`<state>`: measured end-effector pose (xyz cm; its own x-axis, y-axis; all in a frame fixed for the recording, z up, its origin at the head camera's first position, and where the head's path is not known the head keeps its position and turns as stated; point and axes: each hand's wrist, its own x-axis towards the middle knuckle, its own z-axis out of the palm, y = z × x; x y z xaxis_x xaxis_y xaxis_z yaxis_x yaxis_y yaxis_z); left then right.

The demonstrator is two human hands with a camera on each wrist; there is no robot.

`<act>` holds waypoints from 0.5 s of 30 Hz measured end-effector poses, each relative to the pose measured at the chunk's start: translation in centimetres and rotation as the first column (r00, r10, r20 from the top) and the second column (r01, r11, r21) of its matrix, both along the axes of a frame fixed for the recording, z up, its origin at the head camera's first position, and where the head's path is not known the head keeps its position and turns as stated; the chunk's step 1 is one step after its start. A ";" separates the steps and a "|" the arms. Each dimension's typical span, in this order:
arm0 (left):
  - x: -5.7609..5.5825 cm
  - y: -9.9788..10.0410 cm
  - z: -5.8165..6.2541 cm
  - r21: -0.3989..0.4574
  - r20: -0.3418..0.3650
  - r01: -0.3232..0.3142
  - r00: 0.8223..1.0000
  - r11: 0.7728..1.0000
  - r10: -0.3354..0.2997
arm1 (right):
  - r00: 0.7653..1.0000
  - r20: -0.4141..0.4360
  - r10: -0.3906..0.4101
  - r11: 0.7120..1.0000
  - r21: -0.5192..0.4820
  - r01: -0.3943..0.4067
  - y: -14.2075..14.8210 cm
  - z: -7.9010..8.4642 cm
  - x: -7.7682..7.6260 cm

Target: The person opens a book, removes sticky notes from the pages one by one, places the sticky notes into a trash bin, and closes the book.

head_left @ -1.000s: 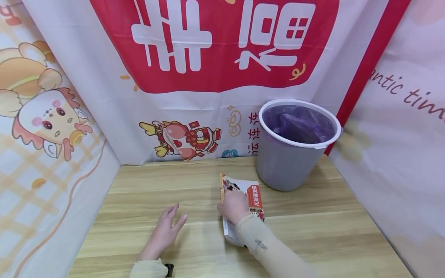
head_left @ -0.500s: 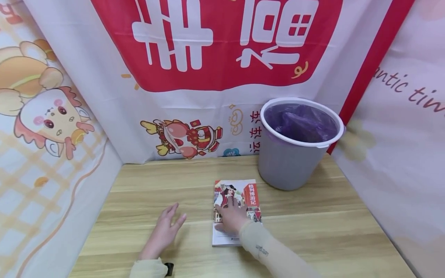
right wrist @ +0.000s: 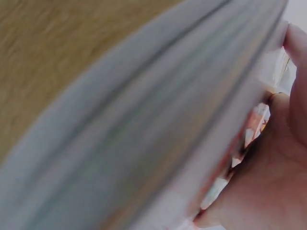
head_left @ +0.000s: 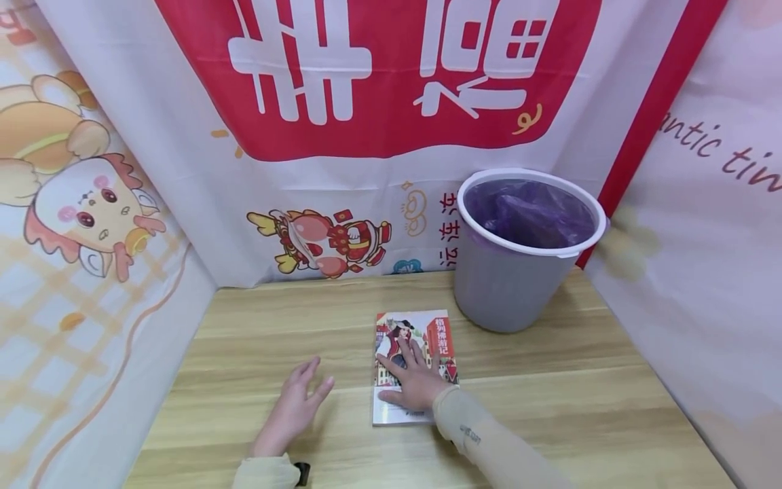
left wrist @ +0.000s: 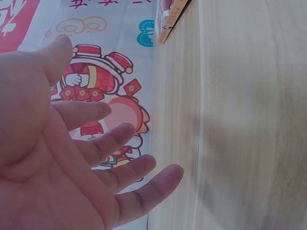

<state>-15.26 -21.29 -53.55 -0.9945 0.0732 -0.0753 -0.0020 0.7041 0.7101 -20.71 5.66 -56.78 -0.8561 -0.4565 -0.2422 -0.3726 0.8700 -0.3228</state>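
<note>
A paperback book with a colourful illustrated cover and a red title block lies flat on the wooden table in the head view. Across its cover rests my right hand, fingers spread. The right wrist view shows the page edges of the book close up and blurred, with my right hand against the cover. To the left of the book, my left hand holds nothing; its fingers are apart and slightly bent. In the left wrist view, the palm of my left hand shows, and a corner of the book appears at the top.
A grey bin with a white rim and purple liner stands at the table's back right. Printed cloth hangs behind the wooden table, with more cloth at both sides.
The book was tilted up in my right hand and now lies flat. My right hand went from gripping it to lying spread on its cover. The left hand has hardly moved.
</note>
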 end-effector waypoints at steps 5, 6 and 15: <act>0.0 0.2 0.0 -0.011 0.008 0.010 1.000 1.000 -0.010 | 0.999 -0.048 0.018 1.000 -0.019 -0.019 0.3 -0.2 -0.5; 0.0 0.3 0.0 -0.014 0.007 0.010 1.000 1.000 -0.010 | 0.998 -0.053 0.024 0.999 -0.022 -0.026 0.4 -0.2 -0.6; -0.1 0.8 0.2 -0.085 -0.087 0.027 0.996 0.996 -0.034 | 0.998 -0.058 0.004 0.997 -0.076 -0.009 1.8 0.8 -0.7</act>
<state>-15.36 -20.47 -53.31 -0.9949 0.1006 0.0058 0.0806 0.7600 0.6449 -21.43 7.45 -56.03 -0.8646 -0.4773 -0.1571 -0.3980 0.8413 -0.3657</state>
